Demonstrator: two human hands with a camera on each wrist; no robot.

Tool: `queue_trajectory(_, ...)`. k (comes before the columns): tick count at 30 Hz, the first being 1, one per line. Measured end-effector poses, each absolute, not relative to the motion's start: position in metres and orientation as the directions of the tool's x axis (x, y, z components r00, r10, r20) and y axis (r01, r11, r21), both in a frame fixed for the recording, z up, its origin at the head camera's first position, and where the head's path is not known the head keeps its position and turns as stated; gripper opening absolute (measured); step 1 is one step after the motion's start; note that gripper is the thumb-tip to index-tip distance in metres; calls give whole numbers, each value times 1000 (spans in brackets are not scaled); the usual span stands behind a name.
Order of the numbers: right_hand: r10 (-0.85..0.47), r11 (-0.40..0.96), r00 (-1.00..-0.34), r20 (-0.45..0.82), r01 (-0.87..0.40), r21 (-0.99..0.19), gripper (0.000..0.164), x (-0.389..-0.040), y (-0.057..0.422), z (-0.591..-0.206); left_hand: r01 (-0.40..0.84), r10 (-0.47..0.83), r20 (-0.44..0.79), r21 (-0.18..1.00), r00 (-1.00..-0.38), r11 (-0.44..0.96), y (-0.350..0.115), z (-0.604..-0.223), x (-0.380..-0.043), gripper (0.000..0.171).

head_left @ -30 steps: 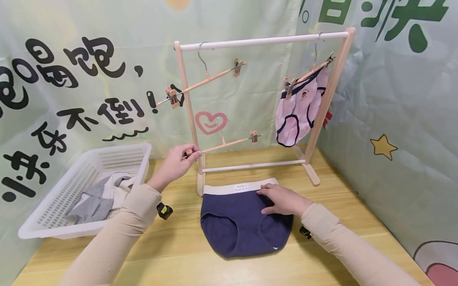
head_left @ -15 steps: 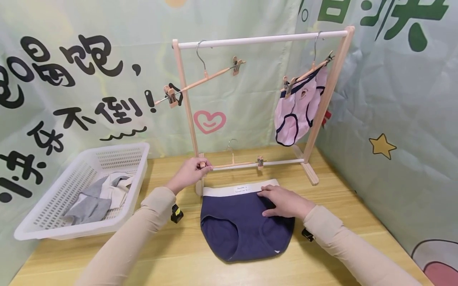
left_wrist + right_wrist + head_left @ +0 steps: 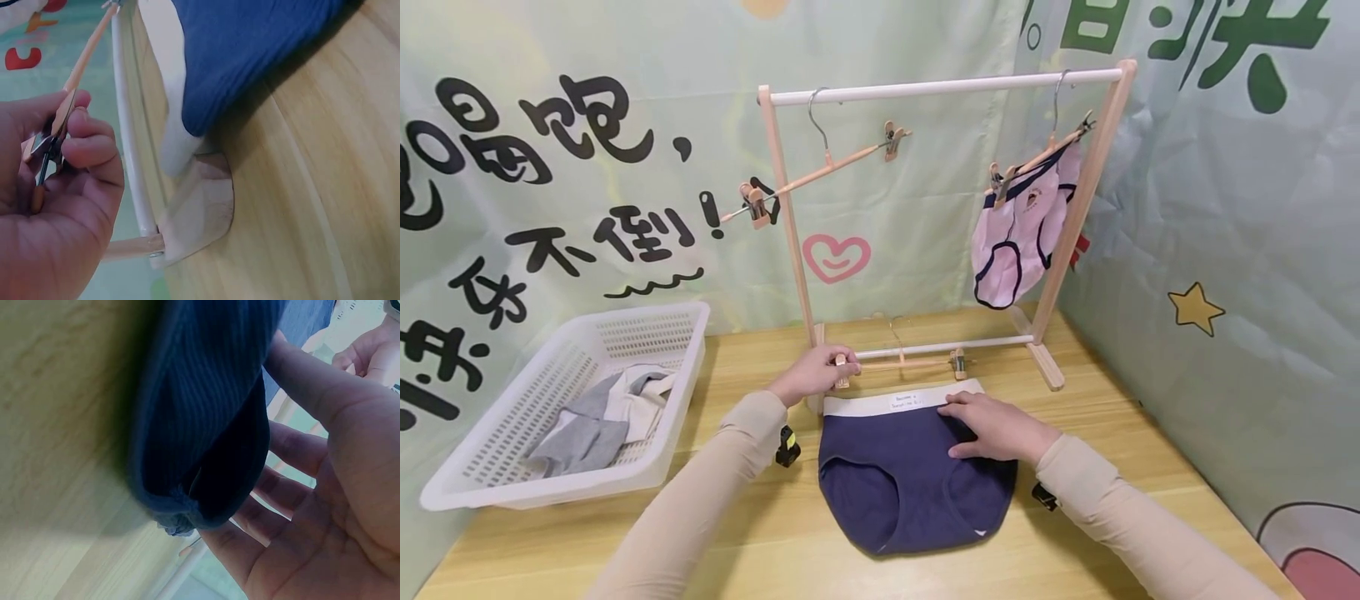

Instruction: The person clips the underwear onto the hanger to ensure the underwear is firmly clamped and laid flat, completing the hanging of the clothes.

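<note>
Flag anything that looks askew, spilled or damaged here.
The empty upper hanger hangs askew: it's angled across the left post instead of lining up with the top rail. No spill or damage shows.

Wooden table (image 3: 1037, 558): basket (image 3: 640, 329), rack (image 3: 940, 86), briefs (image 3: 917, 458)
</note>
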State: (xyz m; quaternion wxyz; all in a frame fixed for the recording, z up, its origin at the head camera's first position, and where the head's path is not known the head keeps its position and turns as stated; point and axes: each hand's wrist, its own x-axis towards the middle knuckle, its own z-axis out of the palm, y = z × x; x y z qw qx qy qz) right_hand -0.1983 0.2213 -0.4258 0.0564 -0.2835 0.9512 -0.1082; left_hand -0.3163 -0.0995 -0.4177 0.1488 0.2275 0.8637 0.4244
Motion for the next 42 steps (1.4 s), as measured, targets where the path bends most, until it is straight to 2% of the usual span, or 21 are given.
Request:
queue_trajectory(9,-556,813,-830,-35,-535,-231,64,-200,220,-428,206,502,-112,820,-858,535,-102,-427,-318,21)
queue_trajectory(15,-564,808,-825,-32,-543,-227,63,-200,220,-428,238,434,-97,719,-896,653,-103,-428,-316,23)
queue_trajectory(19,-563,808,-826,-30,-543,-231,64,-201,219,-426,234,414,-102,693,-905,682,-103,-427,-315,26)
queue_trajectory(27,-561,810,-827,-31,-541,-228,64,-201,220,-426,274,391,-39,650,-919,709,-101,-431,-316,11)
queue_trajectory(34,-552,817,-833,-44,-529,-229,64,-202,219,-426,358,378,82,551,-922,754,-99,-434,-313,12)
queue_trajectory(40,-542,826,-838,-67,-517,-223,64,-205,219,-424,424,331,268,497,-905,757,-102,-431,-303,18)
queue_trajectory(42,-541,828,-838,-71,-516,-217,62,-206,218,-422,426,304,312,492,-900,759,-103,-428,-296,13)
